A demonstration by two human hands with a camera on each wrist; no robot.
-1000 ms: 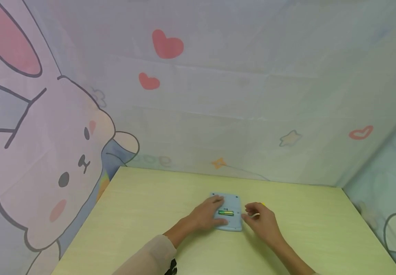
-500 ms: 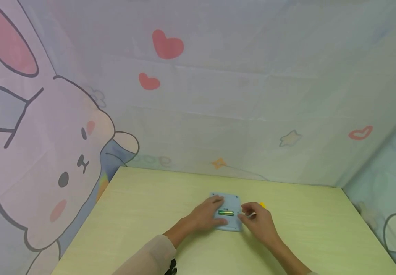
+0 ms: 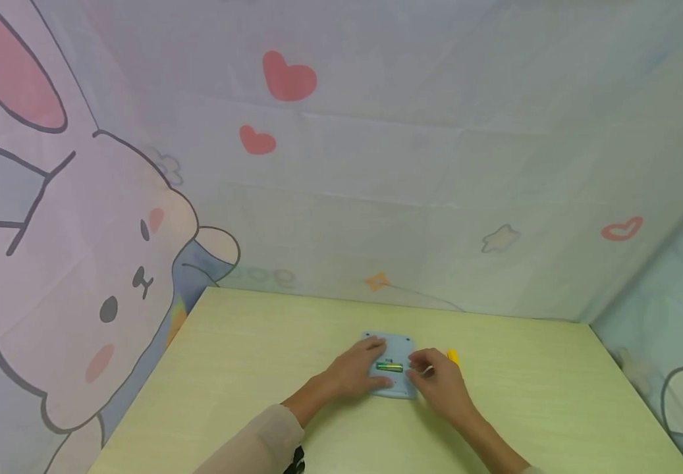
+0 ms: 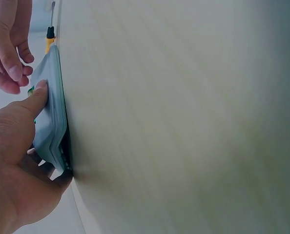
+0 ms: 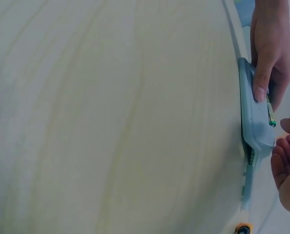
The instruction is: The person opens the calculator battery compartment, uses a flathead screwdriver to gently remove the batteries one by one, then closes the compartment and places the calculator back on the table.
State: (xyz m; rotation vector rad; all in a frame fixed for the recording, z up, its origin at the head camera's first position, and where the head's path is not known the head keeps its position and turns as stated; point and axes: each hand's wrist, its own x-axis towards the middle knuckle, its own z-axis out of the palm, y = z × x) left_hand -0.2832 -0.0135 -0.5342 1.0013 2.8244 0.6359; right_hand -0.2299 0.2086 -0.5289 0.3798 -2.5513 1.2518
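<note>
A light blue calculator (image 3: 399,388) lies back side up on the table, with a green-and-gold battery (image 3: 390,367) showing in its open compartment. My left hand (image 3: 355,370) grips its left part, thumb on the back and the other fingers round the edge, as the left wrist view shows. My right hand (image 3: 440,383) is at the calculator's right edge, fingers bent and thumb close to the fingertips. In the right wrist view these fingertips (image 5: 278,147) are right at the casing's corner; I cannot tell whether they pinch something tiny.
A screwdriver with a yellow handle (image 3: 454,357) lies on the table just beyond my right hand; its metal shaft (image 4: 52,14) shows in the left wrist view. The pale table (image 3: 270,329) meets a printed cloth backdrop (image 3: 341,197) behind it.
My right hand has moved left from beside the calculator to over its right edge, uncovering more of the yellow handle. The left hand and calculator have stayed in place.
</note>
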